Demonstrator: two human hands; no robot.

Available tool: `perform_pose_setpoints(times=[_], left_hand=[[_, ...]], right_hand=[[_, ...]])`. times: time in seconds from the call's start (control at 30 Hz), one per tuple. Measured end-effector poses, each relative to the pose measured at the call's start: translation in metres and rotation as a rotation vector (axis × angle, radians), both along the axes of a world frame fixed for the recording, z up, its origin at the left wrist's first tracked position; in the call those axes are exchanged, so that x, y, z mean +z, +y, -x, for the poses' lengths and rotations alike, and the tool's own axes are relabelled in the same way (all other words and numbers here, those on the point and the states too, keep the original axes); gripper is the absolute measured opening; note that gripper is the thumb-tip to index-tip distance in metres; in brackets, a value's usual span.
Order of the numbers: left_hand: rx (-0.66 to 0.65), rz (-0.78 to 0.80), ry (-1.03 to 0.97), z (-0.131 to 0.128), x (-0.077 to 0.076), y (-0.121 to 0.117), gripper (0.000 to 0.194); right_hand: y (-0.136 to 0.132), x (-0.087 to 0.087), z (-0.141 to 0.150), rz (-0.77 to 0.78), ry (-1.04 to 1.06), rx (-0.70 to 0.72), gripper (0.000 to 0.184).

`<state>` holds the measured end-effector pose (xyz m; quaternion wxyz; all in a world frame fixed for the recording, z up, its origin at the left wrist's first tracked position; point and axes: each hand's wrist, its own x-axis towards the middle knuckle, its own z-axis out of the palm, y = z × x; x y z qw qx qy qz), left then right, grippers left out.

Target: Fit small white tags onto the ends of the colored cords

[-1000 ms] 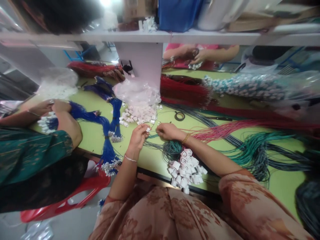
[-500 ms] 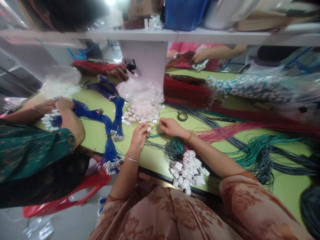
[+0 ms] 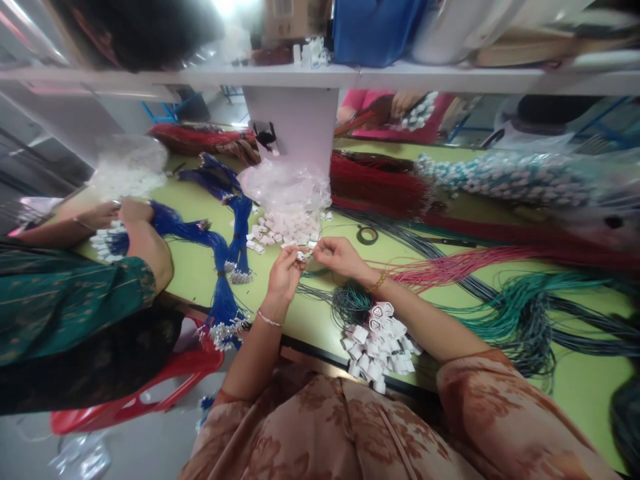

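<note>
Head | white connector [image 3: 301, 256] | apparently pinched at tip of left grip [image 3: 285, 275]

White piece [image 3: 301, 256] in left hand [image 3: 285, 275]: details blurred.

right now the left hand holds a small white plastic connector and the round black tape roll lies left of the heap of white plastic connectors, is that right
The side is wrong: in the head view, the round black tape roll lies right of the heap of white plastic connectors. The left hand does hold a small white plastic connector.
</note>
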<state>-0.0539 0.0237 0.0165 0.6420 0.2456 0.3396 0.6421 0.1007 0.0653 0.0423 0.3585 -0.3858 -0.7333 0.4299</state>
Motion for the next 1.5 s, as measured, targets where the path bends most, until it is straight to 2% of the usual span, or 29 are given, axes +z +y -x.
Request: perform_pose_setpoints(times=[0.17, 0.3, 0.47, 0.6, 0.87, 0.97, 1.03, 1.1, 1.17, 1.27, 1.5], left_hand=[[-0.014, -0.003, -0.019, -0.001, 0.002, -0.001, 0.005], [-0.007, -0.028, 0.054, -0.004, 0.000, -0.002, 0.012], [0.052, -0.063, 0.158, -0.015, -0.007, -0.002, 0.024], [0.099, -0.021, 0.151, -0.020, -0.011, -0.001, 0.028], [0.111, 0.002, 0.231, -0.025, -0.011, -0.006, 0.026], [0.079, 0.024, 0.233, -0.024, -0.009, -0.007, 0.024], [0.031, 0.043, 0.246, -0.022, -0.007, -0.007, 0.024], [-0.033, 0.057, 0.277, -0.022, -0.004, -0.007, 0.023], [-0.083, 0.063, 0.302, -0.023, -0.002, -0.006, 0.023], [-0.125, 0.063, 0.331, -0.026, 0.000, -0.006, 0.022], [-0.180, 0.062, 0.376, -0.029, 0.010, -0.006, 0.021]], right_hand=[[-0.003, -0.005, -0.001, 0.068, 0.004, 0.021, 0.016], [-0.004, -0.008, 0.001, 0.064, -0.017, -0.009, 0.017], [-0.009, -0.011, 0.002, -0.053, -0.112, -0.074, 0.022], [-0.010, -0.010, -0.002, -0.171, -0.181, -0.047, 0.023], [-0.014, -0.014, -0.003, -0.193, -0.274, -0.052, 0.022], [-0.003, -0.012, -0.017, -0.178, -0.239, -0.004, 0.025], [0.011, -0.012, -0.033, -0.147, -0.227, -0.029, 0.029], [0.025, -0.013, -0.047, -0.141, -0.358, -0.120, 0.025], [0.033, -0.018, -0.057, -0.114, -0.574, -0.125, 0.018], [0.034, -0.026, -0.060, -0.098, -0.783, -0.093, 0.010], [0.028, -0.028, -0.061, -0.153, -0.808, -0.147, 0.018]])
